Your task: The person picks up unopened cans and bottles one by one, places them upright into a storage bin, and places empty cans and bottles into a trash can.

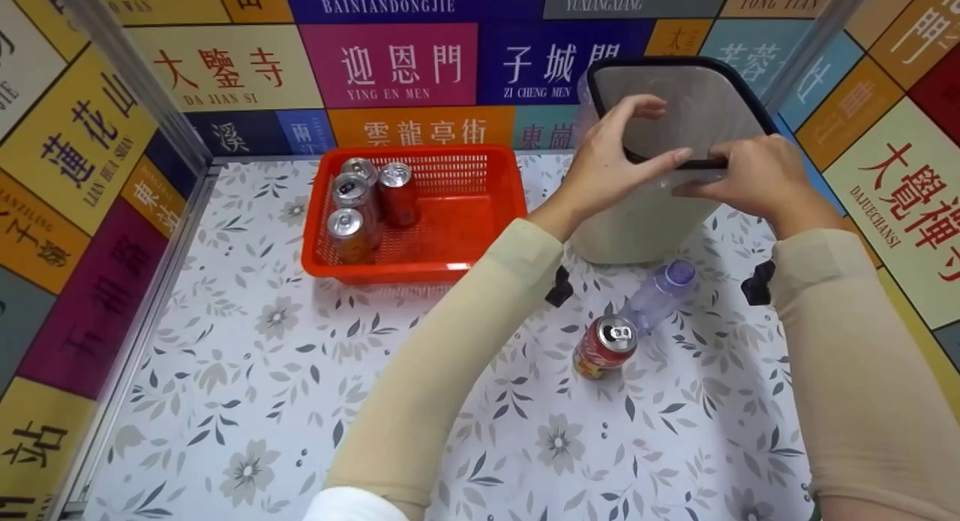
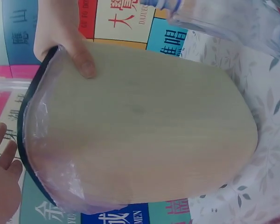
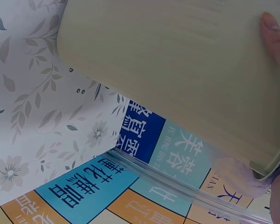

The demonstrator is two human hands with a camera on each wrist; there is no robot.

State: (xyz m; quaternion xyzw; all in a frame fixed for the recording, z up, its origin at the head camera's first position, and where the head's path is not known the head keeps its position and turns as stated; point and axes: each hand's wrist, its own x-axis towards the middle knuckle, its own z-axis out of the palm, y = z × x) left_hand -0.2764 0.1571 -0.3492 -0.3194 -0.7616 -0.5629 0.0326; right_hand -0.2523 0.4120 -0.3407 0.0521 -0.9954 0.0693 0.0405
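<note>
A pale trash can [image 1: 637,228] with a black rim stands at the back right, a clear plastic liner [image 2: 74,186] folded over its edge. My right hand [image 1: 757,176] grips the near right part of the rim, thumb on the outer wall, fingers over the edge. My left hand [image 1: 611,157] is held at the mouth's left side with thumb and fingers spread apart and nothing between them. In the left wrist view, the left hand [image 2: 4,182] shows just beside the rim. In the right wrist view, the right thumb [image 3: 273,35] lies against the can's wall.
A red soda can [image 1: 606,347] stands in front of the trash can, beside a purplish clear plastic bottle [image 1: 660,296] lying down. To the left, a red plastic basket [image 1: 465,232] holds several drink cans [image 1: 397,194]. Sign-patterned walls [image 1: 390,63] enclose the flower-print table [image 1: 255,401].
</note>
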